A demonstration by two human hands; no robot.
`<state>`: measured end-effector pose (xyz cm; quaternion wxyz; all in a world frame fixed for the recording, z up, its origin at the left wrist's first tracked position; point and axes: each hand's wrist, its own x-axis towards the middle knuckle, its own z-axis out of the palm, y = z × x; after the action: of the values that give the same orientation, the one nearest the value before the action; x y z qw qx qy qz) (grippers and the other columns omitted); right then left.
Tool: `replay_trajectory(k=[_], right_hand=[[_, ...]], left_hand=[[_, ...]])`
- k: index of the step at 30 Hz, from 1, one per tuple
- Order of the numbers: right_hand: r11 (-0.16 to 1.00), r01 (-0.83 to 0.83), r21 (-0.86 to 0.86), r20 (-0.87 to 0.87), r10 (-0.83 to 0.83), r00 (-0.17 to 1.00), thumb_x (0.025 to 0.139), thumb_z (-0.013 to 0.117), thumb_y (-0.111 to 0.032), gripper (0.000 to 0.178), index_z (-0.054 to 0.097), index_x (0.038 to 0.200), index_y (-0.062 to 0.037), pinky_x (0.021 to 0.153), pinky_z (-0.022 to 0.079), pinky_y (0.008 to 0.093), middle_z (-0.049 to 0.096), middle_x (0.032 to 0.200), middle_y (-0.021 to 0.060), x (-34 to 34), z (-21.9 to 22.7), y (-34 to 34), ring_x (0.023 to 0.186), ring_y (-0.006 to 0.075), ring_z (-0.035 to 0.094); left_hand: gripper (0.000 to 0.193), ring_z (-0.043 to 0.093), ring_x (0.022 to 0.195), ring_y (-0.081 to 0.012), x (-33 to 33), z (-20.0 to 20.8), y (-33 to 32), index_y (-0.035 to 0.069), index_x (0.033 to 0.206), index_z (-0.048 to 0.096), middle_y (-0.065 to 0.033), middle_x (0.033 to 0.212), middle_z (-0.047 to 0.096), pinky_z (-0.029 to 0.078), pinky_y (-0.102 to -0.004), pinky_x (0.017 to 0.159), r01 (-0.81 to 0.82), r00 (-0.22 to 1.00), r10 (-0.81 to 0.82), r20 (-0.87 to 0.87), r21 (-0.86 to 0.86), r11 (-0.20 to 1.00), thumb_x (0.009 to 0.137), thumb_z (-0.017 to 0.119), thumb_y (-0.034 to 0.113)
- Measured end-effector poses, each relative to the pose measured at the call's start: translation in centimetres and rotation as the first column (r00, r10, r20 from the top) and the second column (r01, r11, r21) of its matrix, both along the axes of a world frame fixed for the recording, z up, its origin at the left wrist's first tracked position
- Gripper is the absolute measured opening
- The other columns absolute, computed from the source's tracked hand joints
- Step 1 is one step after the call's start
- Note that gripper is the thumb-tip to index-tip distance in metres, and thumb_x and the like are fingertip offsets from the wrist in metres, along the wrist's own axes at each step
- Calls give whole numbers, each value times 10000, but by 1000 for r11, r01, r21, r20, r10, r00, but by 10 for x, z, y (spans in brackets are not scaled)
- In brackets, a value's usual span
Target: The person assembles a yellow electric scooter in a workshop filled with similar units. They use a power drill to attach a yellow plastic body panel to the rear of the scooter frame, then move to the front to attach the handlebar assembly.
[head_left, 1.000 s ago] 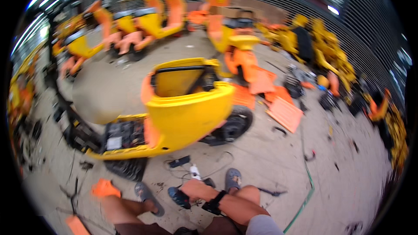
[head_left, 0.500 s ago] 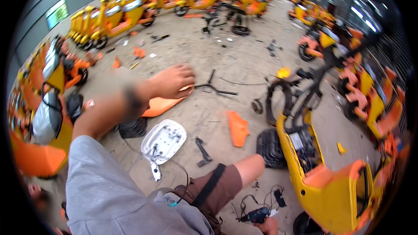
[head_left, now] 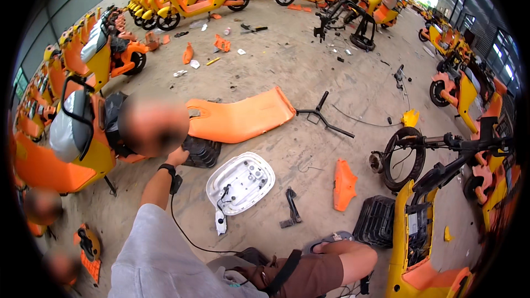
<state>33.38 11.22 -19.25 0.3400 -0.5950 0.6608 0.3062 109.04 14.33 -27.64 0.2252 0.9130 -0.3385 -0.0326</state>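
Observation:
My left hand [head_left: 178, 158] reaches out from a grey sleeve, with a black wrist band and a cable on the forearm. It rests on the left edge of a black ribbed panel [head_left: 202, 153] lying on the concrete floor. A blurred patch hides the fingers, so the grip is unclear. Just beyond the hand lies a long orange body panel [head_left: 238, 118]. To the right of my arm sits a white seat base [head_left: 240, 182], upside down, with wires. My right hand is out of sight. My bent knee [head_left: 345, 254] shows at the bottom.
A black bracket [head_left: 290, 215], an orange fairing piece [head_left: 343, 185] and a second black ribbed panel [head_left: 375, 221] lie near my knee. A stripped yellow scooter frame [head_left: 415, 232] and a loose wheel [head_left: 403, 157] stand at right. A black handlebar [head_left: 323, 116] lies mid-floor. Orange and yellow scooters line the left and far sides.
My head has turned slightly and the view has shifted. My left hand has come down from above the orange panel to the edge of the black ribbed panel.

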Motion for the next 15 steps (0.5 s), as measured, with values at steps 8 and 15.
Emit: replay_trajectory(k=[8, 15], right_hand=[[992, 91, 82, -27, -89, 996, 731, 647, -403, 556, 573, 1149, -44, 920, 440, 411, 573, 1170, 208, 18, -50, -9, 1095, 297, 557], [958, 247, 148, -62, -241, 969, 719, 656, -415, 575, 570, 1156, -52, 916, 445, 413, 576, 1169, 197, 8, -78, 31, 1093, 301, 558]], left_hand=[[223, 518, 787, -181, 71, -54, -11, 52, 997, 513, -50, 920, 530, 471, -400, 636, -641, 510, 246, -824, -174, 748, 813, 556, 171], [503, 356, 1213, -262, 91, -88, -33, 83, 1236, 444, -109, 1384, 318, 401, -467, 852, -715, 362, 109, -926, -200, 670, 797, 574, 292]])
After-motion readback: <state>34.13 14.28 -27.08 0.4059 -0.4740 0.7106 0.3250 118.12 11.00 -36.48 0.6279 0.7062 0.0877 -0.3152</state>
